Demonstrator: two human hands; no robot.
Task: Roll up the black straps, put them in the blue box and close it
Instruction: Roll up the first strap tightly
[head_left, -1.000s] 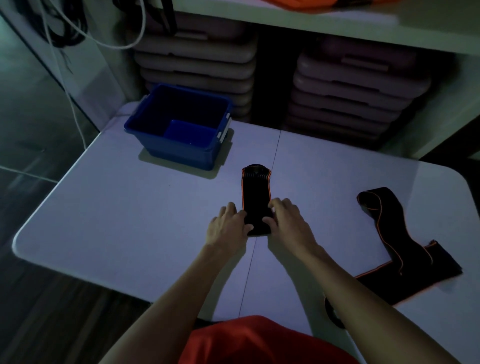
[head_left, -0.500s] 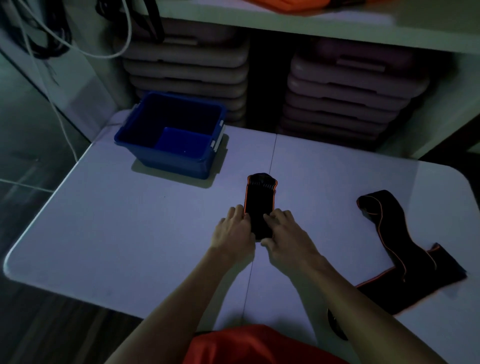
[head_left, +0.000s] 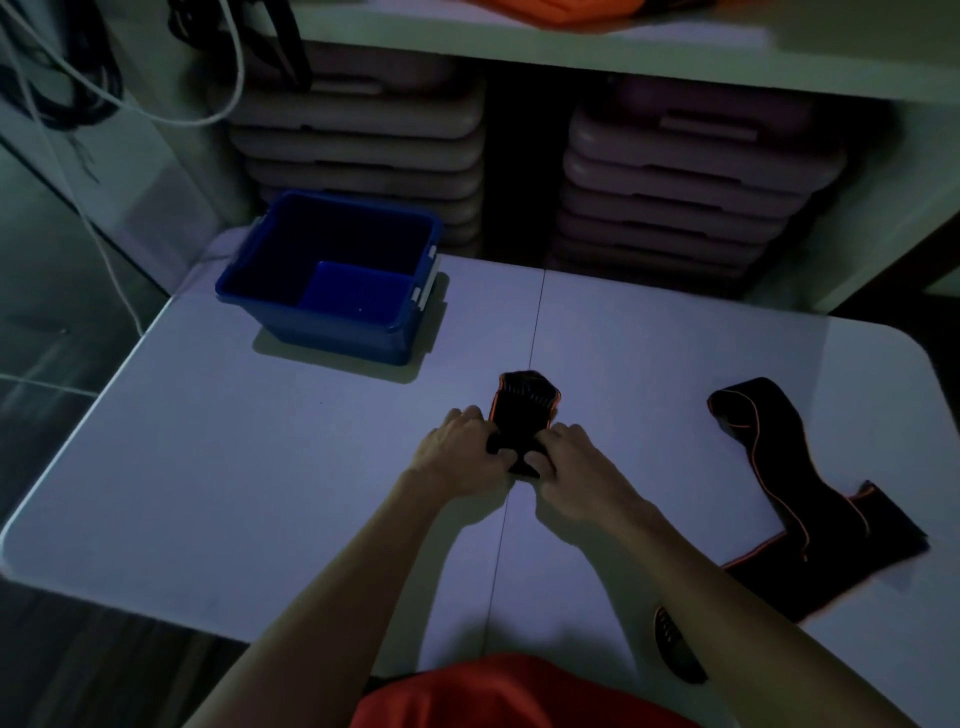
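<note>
Both hands, left hand (head_left: 462, 449) and right hand (head_left: 571, 462), grip the half-rolled strap (head_left: 524, 408); the second strap (head_left: 769, 467) lies unrolled, the blue box (head_left: 332, 286) is empty and open.

Scene is dim with a blue-violet cast. Brightest area: centre of the white table (head_left: 649, 364). The blue box (head_left: 332, 312) throws a soft shadow toward the viewer. Corners darken; straight edges bow outward; fine detail is smeared
</note>
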